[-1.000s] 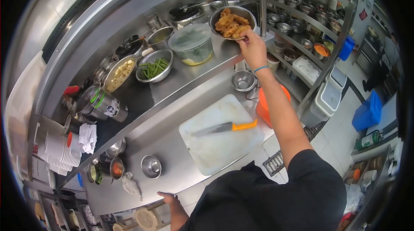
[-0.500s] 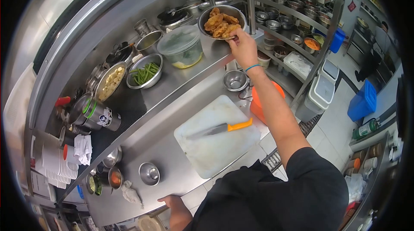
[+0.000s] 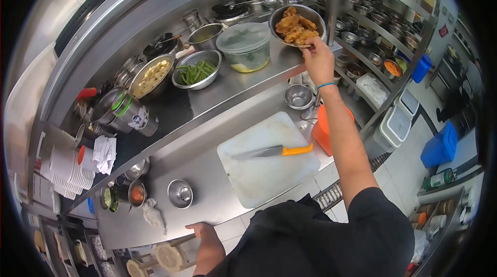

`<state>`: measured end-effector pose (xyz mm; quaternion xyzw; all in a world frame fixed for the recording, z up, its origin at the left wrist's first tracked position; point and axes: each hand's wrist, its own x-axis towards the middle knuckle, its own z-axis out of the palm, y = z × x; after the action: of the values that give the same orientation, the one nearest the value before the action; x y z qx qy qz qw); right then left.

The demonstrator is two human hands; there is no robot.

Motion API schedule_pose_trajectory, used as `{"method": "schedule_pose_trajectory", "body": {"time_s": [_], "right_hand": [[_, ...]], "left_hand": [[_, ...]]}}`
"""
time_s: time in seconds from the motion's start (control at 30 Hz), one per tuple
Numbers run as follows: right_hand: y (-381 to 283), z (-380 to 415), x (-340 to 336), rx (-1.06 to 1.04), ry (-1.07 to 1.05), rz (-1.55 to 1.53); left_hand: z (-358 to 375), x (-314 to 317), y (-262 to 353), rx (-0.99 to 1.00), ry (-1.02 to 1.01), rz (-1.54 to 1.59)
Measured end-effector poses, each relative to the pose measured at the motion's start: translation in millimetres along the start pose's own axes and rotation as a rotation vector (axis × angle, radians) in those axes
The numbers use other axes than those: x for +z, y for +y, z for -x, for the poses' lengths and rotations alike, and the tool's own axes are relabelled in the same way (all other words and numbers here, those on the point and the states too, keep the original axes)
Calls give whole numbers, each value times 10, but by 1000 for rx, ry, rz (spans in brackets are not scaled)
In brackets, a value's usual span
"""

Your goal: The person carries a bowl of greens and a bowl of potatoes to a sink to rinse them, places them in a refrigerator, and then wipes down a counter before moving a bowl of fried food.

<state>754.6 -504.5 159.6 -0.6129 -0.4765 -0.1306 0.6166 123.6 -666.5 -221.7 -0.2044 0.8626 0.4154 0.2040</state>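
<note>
My right hand (image 3: 318,60) grips the near rim of a steel bowl (image 3: 278,14) of fried chicken pieces (image 3: 296,27), thumb and fingers closed on it. The bowl is at the right end of the raised steel shelf, beside a lidded plastic tub (image 3: 243,47). Below, a knife with an orange handle (image 3: 297,150) lies on a white cutting board (image 3: 269,184). My left hand (image 3: 203,230) rests at the counter's front edge, fingers stretched out and holding nothing. Near it are a small steel bowl (image 3: 180,194) and a crumpled cloth (image 3: 152,213).
Along the shelf (image 3: 207,102) stand a bowl of green beans (image 3: 198,72) and a pan of pale cut pieces (image 3: 151,79). An orange container (image 3: 323,127) and an empty steel bowl (image 3: 298,96) flank the board's far right. A rack of bowls (image 3: 385,28) rises beyond.
The view has shifted, so the shelf's contents appear farther right. My right hand keeps its grip on the chicken bowl's rim, and my left hand stays at the counter edge.
</note>
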Motion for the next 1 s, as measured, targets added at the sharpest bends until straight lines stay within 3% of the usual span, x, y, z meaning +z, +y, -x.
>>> {"method": "schedule_pose_trajectory", "body": {"time_s": [0.23,0.33,0.47,0.67,0.77,0.9,0.93,1.0], "right_hand": [[117,-104,36,79,-112,-34],[103,-91,48,-58,-69,62],[-74,-77,66,2,-97,-22],[-119,-37,125,-95,-28,41],[-71,43,178,-108,82,-81],[-128,257,46,-189,75,-196],[-160,372,11,-157,65,-233],[-330,723,-70,126,-33,-470]], "left_hand": [[188,-108,55,67,73,-43],[293,-189,68,75,-34,-5],[375,-215,111,93,-2,20],[339,-234,111,75,-38,38],[333,-224,106,70,-46,67],[537,-325,162,85,-26,54],[507,-325,164,90,-22,45],[370,-254,105,96,-15,30]]}}
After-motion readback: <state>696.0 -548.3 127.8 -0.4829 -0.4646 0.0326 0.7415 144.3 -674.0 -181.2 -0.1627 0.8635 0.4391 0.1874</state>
